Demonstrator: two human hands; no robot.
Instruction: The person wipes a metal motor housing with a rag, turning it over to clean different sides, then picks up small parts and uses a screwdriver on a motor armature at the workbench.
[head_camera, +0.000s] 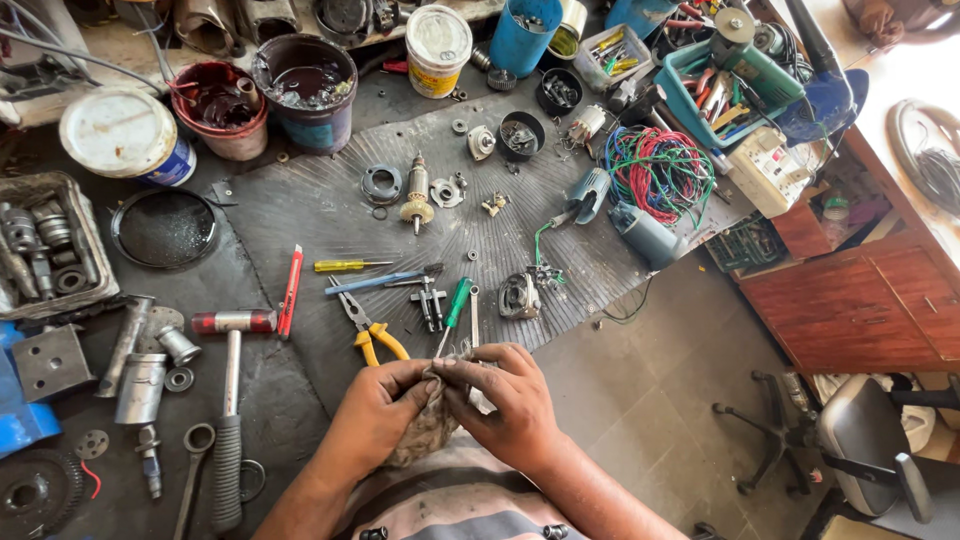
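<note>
Head view looks straight down on your cluttered workbench (300, 210), and reading from the left you have a crate of metal parts (45, 245) at the edge, then a white-lidded can (120, 135) and a round black lid (163, 228) beside it. Nearer you lies a hammer (230, 400) with a red-banded head and a grey ribbed grip, and just right of its head a red utility knife (290, 290). Next come a yellow-handled screwdriver (345, 265) and yellow-handled pliers (372, 335), lying open on the ribbed mat. Your left hand (375, 410) is closed, thumb and fingers pinching a dirty rag (428, 425) that bunches below both hands at the bench edge. Your right hand (505, 400) is closed too, fingertips meeting the left hand's on the same rag; whatever small part may sit inside the cloth is hidden. A green-handled screwdriver (452, 312) lies just above your hands, pointing toward them. Farther right on the mat sit a small metal housing (519, 296) and, well beyond it, a tangle of coloured wires (658, 170).
</note>
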